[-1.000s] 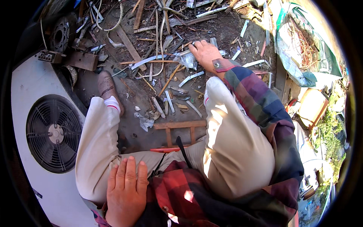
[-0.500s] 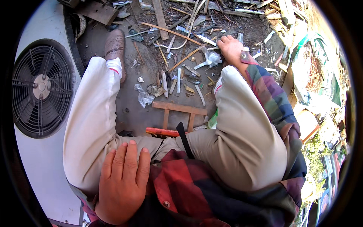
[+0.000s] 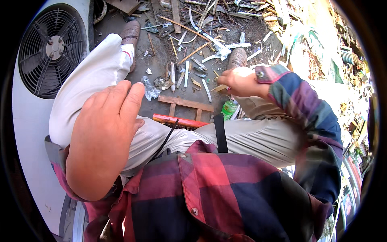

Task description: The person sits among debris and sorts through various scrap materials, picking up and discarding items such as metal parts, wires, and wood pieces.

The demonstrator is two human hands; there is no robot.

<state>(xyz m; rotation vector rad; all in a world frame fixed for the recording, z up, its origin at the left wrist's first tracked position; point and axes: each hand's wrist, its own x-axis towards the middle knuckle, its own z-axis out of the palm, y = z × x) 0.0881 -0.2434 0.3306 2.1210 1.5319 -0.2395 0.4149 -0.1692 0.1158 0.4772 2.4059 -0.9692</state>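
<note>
A green bottle (image 3: pixel 228 109) was near my right hand (image 3: pixel 238 82), whose fingers curled; I couldn't tell whether they held anything. Well left of it, my left hand (image 3: pixel 105 131) was loosely extended over my trouser leg (image 3: pixel 89 80). Between lay a wooden frame (image 3: pixel 185 103).

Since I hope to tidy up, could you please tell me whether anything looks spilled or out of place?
Yes: wooden strips and crumpled clear plastic lie strewn at all angles over the ground near the brown shoes, looking like dropped scrap.
</note>
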